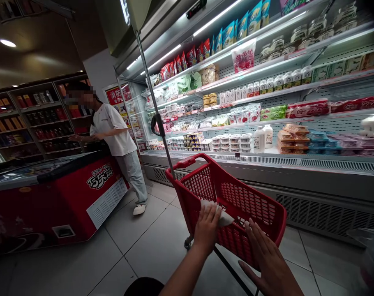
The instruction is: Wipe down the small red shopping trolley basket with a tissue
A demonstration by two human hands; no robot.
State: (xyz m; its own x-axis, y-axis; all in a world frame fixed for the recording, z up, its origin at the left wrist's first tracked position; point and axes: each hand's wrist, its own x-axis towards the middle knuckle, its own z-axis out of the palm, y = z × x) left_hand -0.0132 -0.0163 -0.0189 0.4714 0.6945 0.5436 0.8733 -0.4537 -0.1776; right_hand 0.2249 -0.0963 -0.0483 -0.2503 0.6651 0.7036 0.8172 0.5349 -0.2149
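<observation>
A red plastic shopping cart (pixel 251 193) stands in front of me on dark legs. My left hand (pixel 207 228) rests over the cart's near rim and presses a white cloth (pixel 225 219) against it, fingers bent over the edge. Part of the cloth lies hidden under that hand. Farther right along the same side, my right hand (pixel 265 255) is open, with its fingers stretched and the thumb apart. It holds nothing; whether its fingertips touch the basket wall I cannot tell.
A refrigerated display (pixel 298 164) with dairy goods runs behind the cart. Two white bottles (pixel 259 139) stand on its lowest shelf. At left is a red chest freezer (pixel 66 201), with a person (pixel 114 129) leaning beside it. Pale floor tiles (pixel 144 246) lie between.
</observation>
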